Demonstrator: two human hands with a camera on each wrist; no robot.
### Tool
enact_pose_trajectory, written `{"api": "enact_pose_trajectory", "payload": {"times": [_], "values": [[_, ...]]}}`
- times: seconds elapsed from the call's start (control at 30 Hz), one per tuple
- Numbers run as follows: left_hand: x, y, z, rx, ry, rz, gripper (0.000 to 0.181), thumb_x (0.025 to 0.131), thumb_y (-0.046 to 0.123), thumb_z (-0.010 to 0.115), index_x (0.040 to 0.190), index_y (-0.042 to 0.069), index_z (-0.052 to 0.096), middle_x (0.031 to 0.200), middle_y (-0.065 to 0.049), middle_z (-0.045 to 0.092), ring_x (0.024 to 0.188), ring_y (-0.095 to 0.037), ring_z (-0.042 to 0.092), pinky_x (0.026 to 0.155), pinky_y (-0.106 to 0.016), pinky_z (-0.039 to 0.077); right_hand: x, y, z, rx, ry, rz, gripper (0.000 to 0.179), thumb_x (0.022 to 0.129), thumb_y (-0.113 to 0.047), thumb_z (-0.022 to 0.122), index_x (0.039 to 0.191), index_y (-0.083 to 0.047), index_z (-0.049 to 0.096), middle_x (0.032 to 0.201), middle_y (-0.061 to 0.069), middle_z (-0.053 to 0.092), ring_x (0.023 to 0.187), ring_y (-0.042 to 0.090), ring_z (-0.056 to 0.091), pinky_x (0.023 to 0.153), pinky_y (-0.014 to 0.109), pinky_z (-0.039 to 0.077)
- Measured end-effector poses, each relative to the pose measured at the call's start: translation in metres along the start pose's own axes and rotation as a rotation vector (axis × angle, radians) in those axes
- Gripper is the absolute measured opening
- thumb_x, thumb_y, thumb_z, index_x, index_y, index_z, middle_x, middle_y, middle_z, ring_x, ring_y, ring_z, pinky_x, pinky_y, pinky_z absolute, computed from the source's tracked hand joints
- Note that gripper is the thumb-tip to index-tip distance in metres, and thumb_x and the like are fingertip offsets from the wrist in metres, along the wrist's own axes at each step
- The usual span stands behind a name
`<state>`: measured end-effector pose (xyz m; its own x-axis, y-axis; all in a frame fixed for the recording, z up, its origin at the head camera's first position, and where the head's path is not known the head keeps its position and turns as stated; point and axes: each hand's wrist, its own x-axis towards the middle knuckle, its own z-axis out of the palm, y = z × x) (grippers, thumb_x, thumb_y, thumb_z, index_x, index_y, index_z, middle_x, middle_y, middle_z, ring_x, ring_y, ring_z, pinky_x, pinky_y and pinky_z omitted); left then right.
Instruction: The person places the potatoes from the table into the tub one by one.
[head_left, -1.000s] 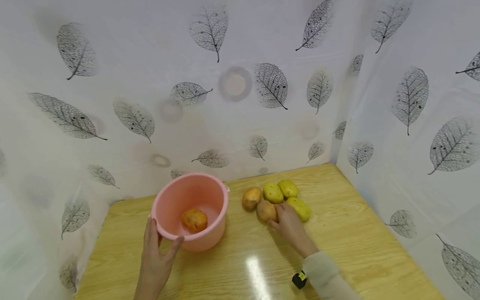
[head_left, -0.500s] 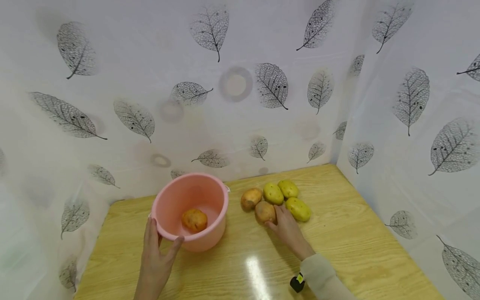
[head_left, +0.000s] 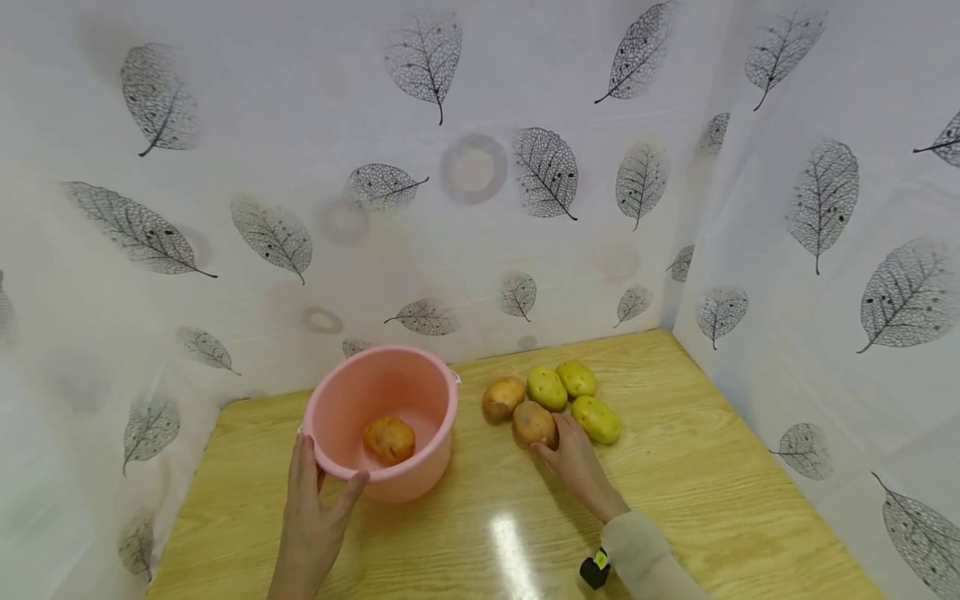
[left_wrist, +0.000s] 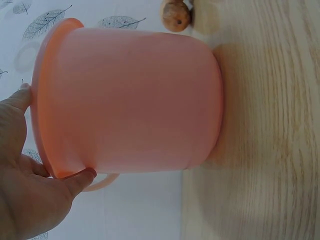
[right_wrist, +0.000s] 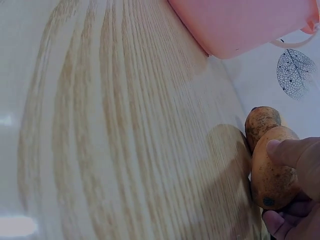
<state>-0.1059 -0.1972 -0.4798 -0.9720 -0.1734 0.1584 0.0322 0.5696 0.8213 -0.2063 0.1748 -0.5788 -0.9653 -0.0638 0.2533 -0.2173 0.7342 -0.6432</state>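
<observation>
My left hand (head_left: pixel 313 517) holds the near-left rim of a pink bucket (head_left: pixel 412 482), fingers at the left side and thumb on the front. In the left wrist view the fingertips bend over the bucket's lip. One brown potato (head_left: pixel 389 440) lies at the bottom of the bucket. To the right, my right hand (head_left: pixel 576 462) grips a brown potato (head_left: pixel 534 422) from its right side. The right wrist view shows the thumb on top of it and fingers curled under. Another brown potato (head_left: pixel 503 397) sits just behind it.
Several yellow-green potatoes, including one on the right (head_left: pixel 597 418), are grouped beside and behind my right hand. They lie on a wooden table (head_left: pixel 675 500). A white leaf-patterned curtain (head_left: pixel 480 250) encloses the back and sides. A small black device (head_left: pixel 596 569) is at my right wrist.
The gripped potato and my right hand shifted slightly left, then the potato moved slightly back right. The brown potato behind it shifted slightly. My left hand and the bucket stayed in place.
</observation>
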Motion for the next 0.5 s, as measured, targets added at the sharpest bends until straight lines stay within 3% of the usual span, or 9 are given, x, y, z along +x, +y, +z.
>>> {"api": "enact_pose_trajectory", "payload": {"times": [0.07, 0.17, 0.3, 0.4, 0.43, 0.5], "values": [[0.0003, 0.0006, -0.0001, 0.004, -0.001, -0.005, 0.103, 0.1, 0.033, 0.072, 0.167, 0.011, -0.003, 0.172, -0.016, -0.002, 0.151, -0.044, 0.027, 0.119, -0.031, 0.028, 0.0002, 0.001, 0.0004, 0.014, 0.002, 0.01, 0.052, 0.088, -0.015, 0.085, 0.127, 0.01, 0.062, 0.122, 0.024, 0.064, 0.114, 0.04, 0.061, 0.097, 0.056, 0.053], [0.0001, 0.0011, -0.0001, 0.004, 0.002, 0.004, 0.102, 0.099, 0.032, 0.072, 0.166, 0.01, -0.002, 0.172, -0.017, -0.001, 0.15, -0.045, 0.027, 0.119, -0.037, 0.028, 0.0004, 0.0019, 0.0004, 0.023, -0.003, 0.024, 0.052, 0.088, -0.017, 0.084, 0.127, 0.01, 0.062, 0.122, 0.024, 0.065, 0.114, 0.04, 0.062, 0.097, 0.056, 0.053], [-0.0003, 0.0007, 0.0006, 0.001, 0.009, 0.028, 0.102, 0.099, 0.029, 0.073, 0.166, 0.007, 0.0, 0.171, -0.02, 0.0, 0.148, -0.047, 0.03, 0.116, -0.016, 0.026, -0.0002, 0.0017, -0.0003, 0.041, -0.008, 0.042, 0.052, 0.088, -0.017, 0.084, 0.127, 0.01, 0.062, 0.123, 0.025, 0.065, 0.115, 0.04, 0.062, 0.097, 0.057, 0.053], [-0.0002, 0.0, 0.0007, 0.004, 0.012, 0.027, 0.102, 0.099, 0.03, 0.073, 0.166, 0.008, 0.0, 0.171, -0.02, 0.001, 0.148, -0.047, 0.03, 0.114, -0.012, 0.024, -0.0006, 0.0009, -0.0013, 0.051, -0.007, 0.045, 0.053, 0.088, -0.017, 0.085, 0.127, 0.011, 0.062, 0.123, 0.026, 0.065, 0.114, 0.041, 0.063, 0.096, 0.057, 0.054], [0.0001, -0.0003, 0.0008, 0.006, 0.013, 0.026, 0.102, 0.099, 0.031, 0.073, 0.166, 0.008, 0.0, 0.171, -0.019, 0.001, 0.148, -0.046, 0.03, 0.115, -0.015, 0.026, -0.0006, 0.0006, -0.0019, 0.056, -0.008, 0.05, 0.053, 0.088, -0.017, 0.085, 0.127, 0.011, 0.063, 0.123, 0.026, 0.066, 0.114, 0.041, 0.063, 0.096, 0.057, 0.054], [0.0005, -0.0004, 0.0003, 0.007, 0.011, 0.022, 0.102, 0.099, 0.031, 0.073, 0.166, 0.008, 0.0, 0.171, -0.019, 0.001, 0.149, -0.046, 0.03, 0.119, -0.032, 0.029, -0.0007, 0.0002, -0.0028, 0.062, -0.013, 0.064, 0.053, 0.088, -0.018, 0.085, 0.127, 0.01, 0.063, 0.124, 0.025, 0.066, 0.114, 0.04, 0.063, 0.094, 0.056, 0.055]]}}
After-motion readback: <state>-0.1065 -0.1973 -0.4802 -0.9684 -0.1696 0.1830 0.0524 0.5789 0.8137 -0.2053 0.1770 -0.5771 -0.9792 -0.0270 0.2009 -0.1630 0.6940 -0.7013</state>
